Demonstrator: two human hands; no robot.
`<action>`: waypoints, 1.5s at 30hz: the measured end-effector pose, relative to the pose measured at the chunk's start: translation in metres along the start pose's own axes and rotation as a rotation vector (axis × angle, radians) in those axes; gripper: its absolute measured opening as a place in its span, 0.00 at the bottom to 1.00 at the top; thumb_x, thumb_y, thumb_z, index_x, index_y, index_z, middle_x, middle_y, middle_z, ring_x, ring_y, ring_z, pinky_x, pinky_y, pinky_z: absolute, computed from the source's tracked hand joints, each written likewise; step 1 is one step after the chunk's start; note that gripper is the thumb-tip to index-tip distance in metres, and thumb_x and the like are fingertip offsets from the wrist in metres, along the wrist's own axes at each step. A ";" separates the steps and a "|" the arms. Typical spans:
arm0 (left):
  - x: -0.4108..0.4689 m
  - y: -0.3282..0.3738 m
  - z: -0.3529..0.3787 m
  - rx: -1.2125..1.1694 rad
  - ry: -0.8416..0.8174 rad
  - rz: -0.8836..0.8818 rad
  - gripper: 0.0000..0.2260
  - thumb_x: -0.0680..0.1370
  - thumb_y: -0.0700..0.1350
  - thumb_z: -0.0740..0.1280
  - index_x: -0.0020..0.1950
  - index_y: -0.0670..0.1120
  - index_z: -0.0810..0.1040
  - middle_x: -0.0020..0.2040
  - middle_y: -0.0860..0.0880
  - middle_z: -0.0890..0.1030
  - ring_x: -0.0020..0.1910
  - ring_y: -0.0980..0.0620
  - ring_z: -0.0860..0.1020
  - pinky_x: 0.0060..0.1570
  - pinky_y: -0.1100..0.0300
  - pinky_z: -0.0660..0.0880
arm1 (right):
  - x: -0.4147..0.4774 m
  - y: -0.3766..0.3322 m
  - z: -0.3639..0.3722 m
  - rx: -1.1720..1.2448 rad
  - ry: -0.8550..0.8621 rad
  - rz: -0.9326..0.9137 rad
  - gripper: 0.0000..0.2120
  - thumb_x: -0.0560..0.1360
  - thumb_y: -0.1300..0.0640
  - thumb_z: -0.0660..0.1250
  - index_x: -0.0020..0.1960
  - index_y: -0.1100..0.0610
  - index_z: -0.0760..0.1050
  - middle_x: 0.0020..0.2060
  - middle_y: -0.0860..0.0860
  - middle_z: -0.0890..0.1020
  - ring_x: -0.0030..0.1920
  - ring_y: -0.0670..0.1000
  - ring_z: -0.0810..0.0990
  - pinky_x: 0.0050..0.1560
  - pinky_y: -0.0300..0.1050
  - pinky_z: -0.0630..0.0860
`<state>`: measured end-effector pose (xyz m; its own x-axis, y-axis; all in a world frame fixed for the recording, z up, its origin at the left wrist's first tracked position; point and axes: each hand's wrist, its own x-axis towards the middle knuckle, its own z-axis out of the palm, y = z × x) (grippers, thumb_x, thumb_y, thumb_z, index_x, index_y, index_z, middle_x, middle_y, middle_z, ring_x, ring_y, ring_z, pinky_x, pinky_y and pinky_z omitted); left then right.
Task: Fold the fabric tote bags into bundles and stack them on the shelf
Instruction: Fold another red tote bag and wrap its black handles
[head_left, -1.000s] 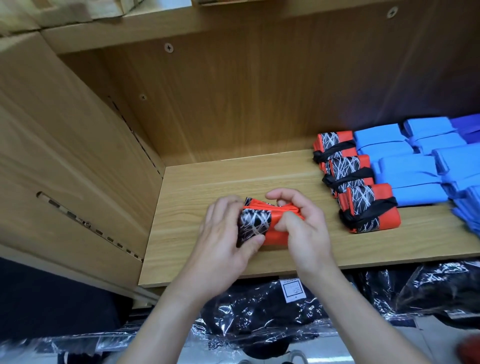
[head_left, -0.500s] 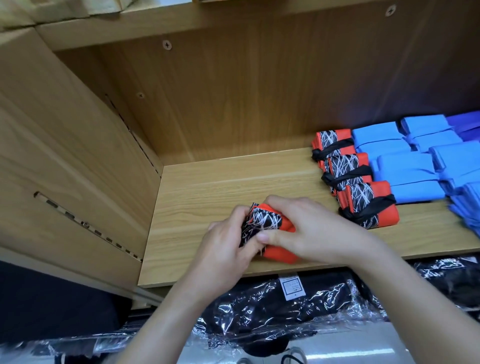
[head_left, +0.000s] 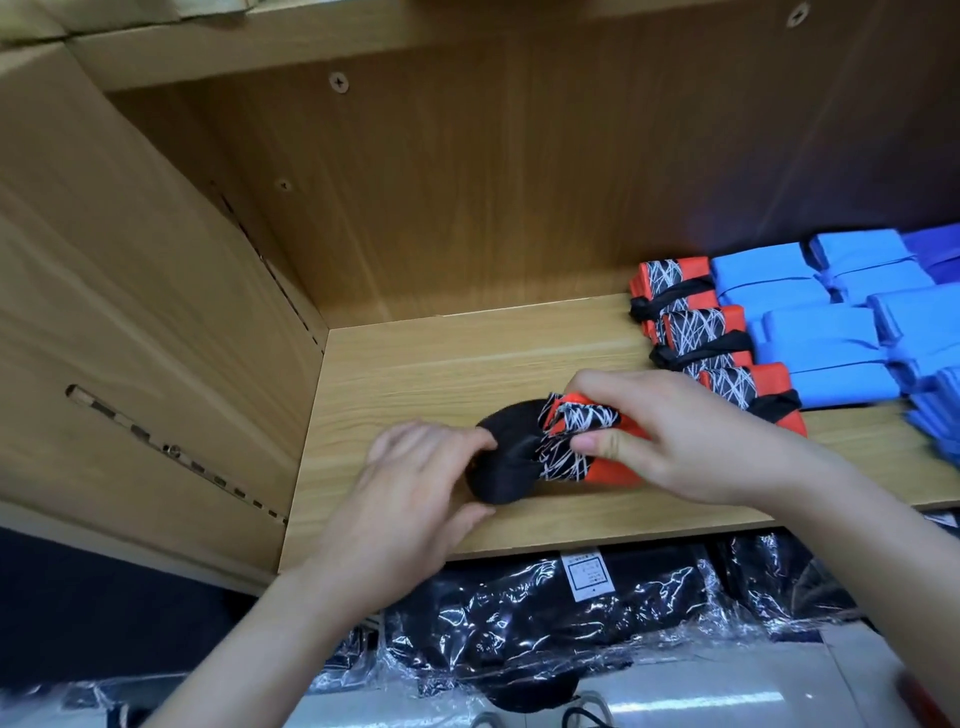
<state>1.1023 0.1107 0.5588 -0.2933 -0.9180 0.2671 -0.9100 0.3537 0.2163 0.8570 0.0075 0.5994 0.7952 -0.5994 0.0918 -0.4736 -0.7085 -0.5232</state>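
Newly pulled leftward, the soft black strap loop (head_left: 501, 478) is pinched by our left hand (head_left: 410, 483) while our right hand (head_left: 691, 441) grips the likely light, squashy orange fabric bundle (head_left: 571, 426).

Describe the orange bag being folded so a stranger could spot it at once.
Start at the wooden shelf. Near its front edge, left of the blue bundles, the left hand and right hand hold an orange bag with a black-and-white scribble panel. Unlike the three tied orange bundles to its right, its black strap lies loose.
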 end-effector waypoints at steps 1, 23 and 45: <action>0.001 0.002 0.005 0.034 0.035 0.014 0.28 0.69 0.54 0.74 0.64 0.52 0.69 0.55 0.53 0.77 0.56 0.52 0.74 0.63 0.54 0.64 | -0.001 0.001 -0.001 0.013 -0.019 -0.001 0.12 0.77 0.42 0.60 0.49 0.51 0.69 0.36 0.42 0.75 0.40 0.47 0.74 0.43 0.52 0.72; 0.004 -0.010 -0.052 0.032 -0.019 0.252 0.11 0.76 0.55 0.67 0.46 0.50 0.84 0.41 0.55 0.84 0.40 0.56 0.82 0.51 0.56 0.79 | -0.003 0.032 -0.018 -0.246 0.031 0.118 0.12 0.76 0.45 0.65 0.45 0.53 0.67 0.37 0.47 0.74 0.41 0.53 0.72 0.40 0.51 0.70; 0.073 0.036 -0.029 0.090 -0.141 -0.124 0.10 0.74 0.47 0.66 0.54 0.56 0.73 0.42 0.57 0.76 0.47 0.50 0.76 0.48 0.56 0.67 | -0.013 0.003 -0.014 -0.470 0.239 -0.134 0.14 0.68 0.55 0.58 0.48 0.57 0.78 0.40 0.50 0.76 0.40 0.55 0.73 0.40 0.48 0.74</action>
<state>1.0570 0.0616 0.6132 -0.2094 -0.9718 0.1083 -0.9623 0.2245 0.1535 0.8397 0.0074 0.6085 0.7779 -0.5219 0.3501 -0.5361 -0.8417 -0.0637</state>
